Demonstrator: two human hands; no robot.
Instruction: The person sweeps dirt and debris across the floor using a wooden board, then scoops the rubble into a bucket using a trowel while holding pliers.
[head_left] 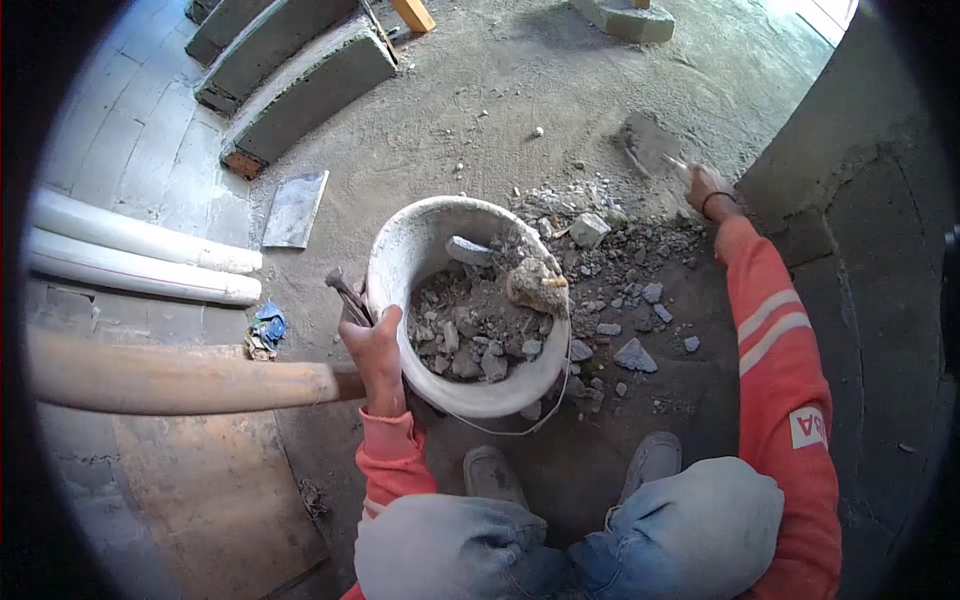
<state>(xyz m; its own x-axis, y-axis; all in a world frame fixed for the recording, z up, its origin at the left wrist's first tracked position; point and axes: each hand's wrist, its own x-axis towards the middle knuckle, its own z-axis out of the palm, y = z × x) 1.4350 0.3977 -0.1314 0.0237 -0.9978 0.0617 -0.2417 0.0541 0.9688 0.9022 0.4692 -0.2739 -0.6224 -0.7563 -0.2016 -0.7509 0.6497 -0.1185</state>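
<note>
A white bucket (425,240) stands in front of my feet, partly filled with grey rubble (465,335). A larger lump of broken masonry (537,287) lies against its right inner wall. My left hand (375,355) is closed at the bucket's left rim, with a dark metal tool (347,294) sticking up from it; the tool's exact kind is unclear. Out to the right, my right hand (705,190) grips the handle of a trowel (650,145). The trowel's dusty blade is low over the floor, beyond the loose debris (610,270).
Concrete steps (310,95) rise at the upper left. White pipes (140,262) and a brownish pipe (190,372) lie on the left, near a flat tile (296,210) and a crumpled blue wrapper (267,328). A wall (850,190) stands close on the right.
</note>
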